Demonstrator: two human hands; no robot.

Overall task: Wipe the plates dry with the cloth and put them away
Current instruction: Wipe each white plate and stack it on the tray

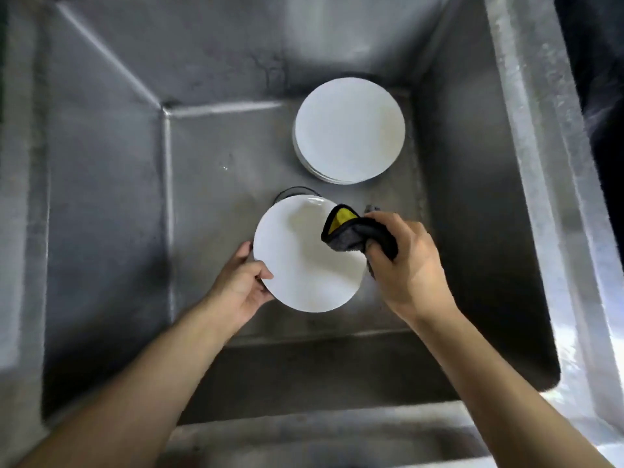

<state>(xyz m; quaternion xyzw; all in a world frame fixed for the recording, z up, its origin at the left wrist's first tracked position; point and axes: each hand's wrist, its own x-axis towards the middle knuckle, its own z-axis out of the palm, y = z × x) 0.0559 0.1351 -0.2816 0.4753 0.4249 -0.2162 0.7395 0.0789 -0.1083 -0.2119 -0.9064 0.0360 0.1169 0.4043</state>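
Note:
Over the deep steel sink (111,211) my left hand (241,285) grips a white plate (300,261) by its left rim, thumb on the upper face. My right hand (405,265) holds a dark grey cloth with a yellow inner side (351,231) and presses it against the plate's right edge. A stack of white plates (349,130) rests on the sink floor farther back, to the right.
A dark round drain (293,192) peeks out just behind the held plate. The sink's wide steel rim (540,136) runs along the right side, and its front ledge (304,430) lies below my forearms. Sink walls enclose all sides.

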